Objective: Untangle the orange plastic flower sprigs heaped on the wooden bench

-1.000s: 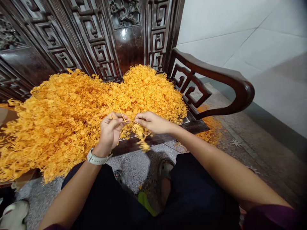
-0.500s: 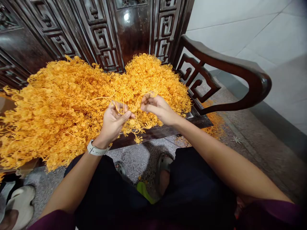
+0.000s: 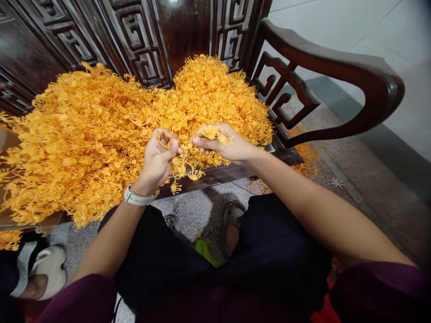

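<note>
A big heap of orange-yellow plastic flower sprigs point(image 3: 101, 148) lies in front of me on the wooden bench. My left hand point(image 3: 158, 157), with a pale watch on its wrist, pinches a looped orange stem; star-shaped tips dangle below its fingers. Close by on the right, my right hand point(image 3: 220, 142) has thumb and fingers pressed together on an orange sprig point(image 3: 212, 132), whose flower tips lie over the back of the hand. Both hands are held above the heap's front edge. Whether the two held pieces are joined I cannot tell.
The dark carved bench point(image 3: 188, 40) has a curved armrest point(image 3: 336, 58) at the right. Orange bits point(image 3: 306, 157) are scattered on the floor beneath it. At the lower left, another person's foot in a white shoe point(image 3: 52, 271) shows. A green object point(image 3: 205, 251) lies between my feet.
My right hand has closed its fingers, and an orange sprig now drapes over it. My left hand keeps its looped stem. The view has shifted slightly.
</note>
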Available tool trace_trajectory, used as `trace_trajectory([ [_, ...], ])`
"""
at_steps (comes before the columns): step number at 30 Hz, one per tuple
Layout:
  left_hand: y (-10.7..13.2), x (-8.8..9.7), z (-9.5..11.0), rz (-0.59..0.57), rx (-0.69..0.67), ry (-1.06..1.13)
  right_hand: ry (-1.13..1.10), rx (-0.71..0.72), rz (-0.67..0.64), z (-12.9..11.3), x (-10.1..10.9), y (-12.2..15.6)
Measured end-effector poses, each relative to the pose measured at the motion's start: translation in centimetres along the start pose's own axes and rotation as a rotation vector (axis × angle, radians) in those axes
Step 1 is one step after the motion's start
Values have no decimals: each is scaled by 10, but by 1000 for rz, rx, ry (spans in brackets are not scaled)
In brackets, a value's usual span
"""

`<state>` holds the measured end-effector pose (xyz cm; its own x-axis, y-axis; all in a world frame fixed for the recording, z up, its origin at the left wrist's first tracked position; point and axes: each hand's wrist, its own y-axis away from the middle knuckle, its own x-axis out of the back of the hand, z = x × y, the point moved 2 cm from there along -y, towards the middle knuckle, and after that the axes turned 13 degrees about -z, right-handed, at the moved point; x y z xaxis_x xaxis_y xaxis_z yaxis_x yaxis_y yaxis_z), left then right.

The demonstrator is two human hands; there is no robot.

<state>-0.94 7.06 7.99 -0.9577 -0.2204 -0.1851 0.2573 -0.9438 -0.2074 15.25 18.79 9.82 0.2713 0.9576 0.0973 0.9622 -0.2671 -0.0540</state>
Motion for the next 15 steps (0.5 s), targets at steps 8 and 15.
trace_trajectory([
  [8, -3, 10, -8, 161, -118, -87, 272, -169, -318, -5, 44, 8],
  [15, 0, 1, -4, 255, -272, -295, 485, -149, -279, -8, 52, 2],
])
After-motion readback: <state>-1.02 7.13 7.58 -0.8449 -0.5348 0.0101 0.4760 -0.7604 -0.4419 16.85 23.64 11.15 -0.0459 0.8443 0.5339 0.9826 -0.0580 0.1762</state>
